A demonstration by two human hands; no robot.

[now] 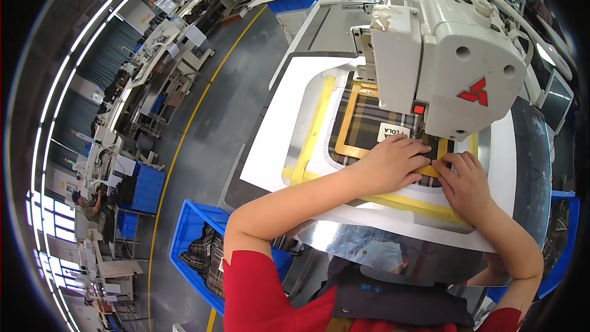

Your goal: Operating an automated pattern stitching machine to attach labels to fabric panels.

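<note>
My left hand [392, 164] lies over the front part of a dark plaid fabric piece [372, 120], its fingers stretched out to the right. Close beside it, my right hand [465, 185] rests with bent, slightly spread fingertips on the fabric's right front corner. Neither hand visibly grips anything, though the fabric under the fingers is partly hidden. A yellow frame [349, 129] lies on the plaid, and a pale label [393, 131] with dark print sits inside it. The white sewing machine head [455, 67] stands just above and behind my hands.
The fabric lies on a white sheet [270, 147] with yellow tape strips [313, 129]. A shiny metal plate [344, 243] forms the near edge. Blue bins [184, 233] of plaid pieces stand at left and right. Workbenches [147, 67] line the far left, beyond a yellow floor line [184, 135].
</note>
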